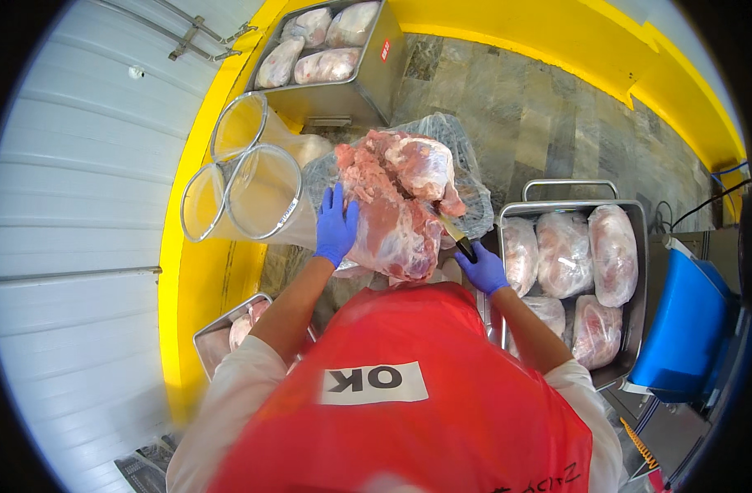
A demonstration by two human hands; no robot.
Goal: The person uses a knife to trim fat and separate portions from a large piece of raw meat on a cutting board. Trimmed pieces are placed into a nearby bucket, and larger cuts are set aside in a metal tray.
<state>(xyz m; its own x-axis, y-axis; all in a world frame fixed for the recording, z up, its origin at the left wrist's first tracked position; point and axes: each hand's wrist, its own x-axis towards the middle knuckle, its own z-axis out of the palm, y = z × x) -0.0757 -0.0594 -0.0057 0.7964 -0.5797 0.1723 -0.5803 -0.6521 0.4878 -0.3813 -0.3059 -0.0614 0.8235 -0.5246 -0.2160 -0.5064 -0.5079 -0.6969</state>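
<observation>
A large raw cut of meat point(392, 222), pink with white membrane, lies in front of me on clear plastic film point(468, 160). My left hand point(336, 228), in a purple-blue glove, rests against the left side of the meat with its fingers stretched out. At the right edge of the meat my right hand point(484, 269), gloved alike, grips a knife point(461, 241) with a dark handle. The knife points up and left toward the meat; how far its tip goes in is hard to see.
Steel bins with plastic-wrapped meat stand at the far left point(376, 90) and on the right point(639, 329). Clear cylinders point(265, 191) with round metal rims stand left of the meat. A steel tray point(202, 341) holds meat at the lower left. A blue panel point(680, 320) is far right.
</observation>
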